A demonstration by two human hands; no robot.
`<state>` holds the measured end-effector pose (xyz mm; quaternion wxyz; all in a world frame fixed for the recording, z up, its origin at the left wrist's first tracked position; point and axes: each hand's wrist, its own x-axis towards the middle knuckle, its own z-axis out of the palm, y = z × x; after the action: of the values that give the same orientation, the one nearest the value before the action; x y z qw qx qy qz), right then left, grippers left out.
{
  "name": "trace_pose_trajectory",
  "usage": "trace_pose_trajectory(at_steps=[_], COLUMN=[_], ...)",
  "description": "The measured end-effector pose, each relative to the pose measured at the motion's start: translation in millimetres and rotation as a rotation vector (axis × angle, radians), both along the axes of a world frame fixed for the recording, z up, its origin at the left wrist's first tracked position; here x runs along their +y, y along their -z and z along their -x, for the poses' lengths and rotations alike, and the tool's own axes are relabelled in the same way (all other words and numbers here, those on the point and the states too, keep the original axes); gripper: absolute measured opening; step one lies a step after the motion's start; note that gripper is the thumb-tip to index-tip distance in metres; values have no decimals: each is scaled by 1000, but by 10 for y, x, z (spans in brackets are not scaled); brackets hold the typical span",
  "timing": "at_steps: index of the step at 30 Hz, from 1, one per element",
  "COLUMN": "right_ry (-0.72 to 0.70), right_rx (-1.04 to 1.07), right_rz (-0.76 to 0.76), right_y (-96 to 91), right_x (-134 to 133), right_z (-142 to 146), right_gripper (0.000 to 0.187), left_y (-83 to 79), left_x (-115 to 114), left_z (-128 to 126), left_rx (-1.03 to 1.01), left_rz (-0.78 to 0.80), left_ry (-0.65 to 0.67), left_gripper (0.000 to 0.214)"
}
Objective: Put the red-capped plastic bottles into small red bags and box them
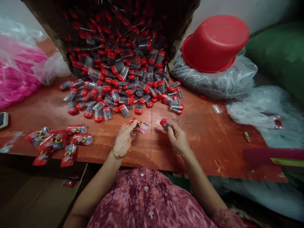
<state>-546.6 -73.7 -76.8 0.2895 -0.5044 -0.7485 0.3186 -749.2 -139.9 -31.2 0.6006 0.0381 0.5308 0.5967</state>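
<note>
My left hand [123,138] pinches a red printed plastic sleeve [142,126], with its clear end pointing right. In my right hand [178,138] is a small clear container with a red cap [164,122] and dark contents, held cap end away from me. The two hands are apart over the near part of the table. Beyond them lies a large heap of similar red-capped containers [123,82], spilling out of a carton tipped on its side. To the left of my left hand sit several containers in red printed sleeves [55,139].
A red tub [216,44] stands upside down on a filled plastic bag [213,80] at the right. Pink pieces in a clear bag [20,69] lie at the left, near a phone [3,120]. Below the table's left edge is an open cardboard box [35,193].
</note>
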Motion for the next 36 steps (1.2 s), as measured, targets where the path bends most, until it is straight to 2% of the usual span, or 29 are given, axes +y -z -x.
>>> trace_pose_trajectory(at_steps=[2,5,9,16,20,25,30,34,36], right_ry=[-90,-194,-205,-216,-234,-221,-110,-167,-145], right_rx=[214,393,468,428,449,479,540,566,610], right_rz=[251,556,705,687,576,471,382,445,495], right_y=[-174,-381,-462,-398,-378,-306,-201,-176,-169], right_x=[-191,-396,-429,-372,-409,-432,-423,-439,-457], right_z=[64,165,274,357,420,508,610,705,741], right_gripper=[33,37,37,34,34,33,31,32,33], left_y=[4,17,15,-17,13,83,130,145,146], left_x=[-18,-46,-65,-106,-111,-105,-98,-70,-54], left_z=[-1,-5,-9,5,-74,-221,-292,-287,-276], left_rx=[23,78,127,140,68,-2,-41,-62,-38], left_rz=[-20,-65,-106,-155,-184,-209,-258,-232,-212], left_ry=[6,40,83,118,48,-131,-140,-127,-119], left_gripper=[28,33,37,38,40,45,41,36,36])
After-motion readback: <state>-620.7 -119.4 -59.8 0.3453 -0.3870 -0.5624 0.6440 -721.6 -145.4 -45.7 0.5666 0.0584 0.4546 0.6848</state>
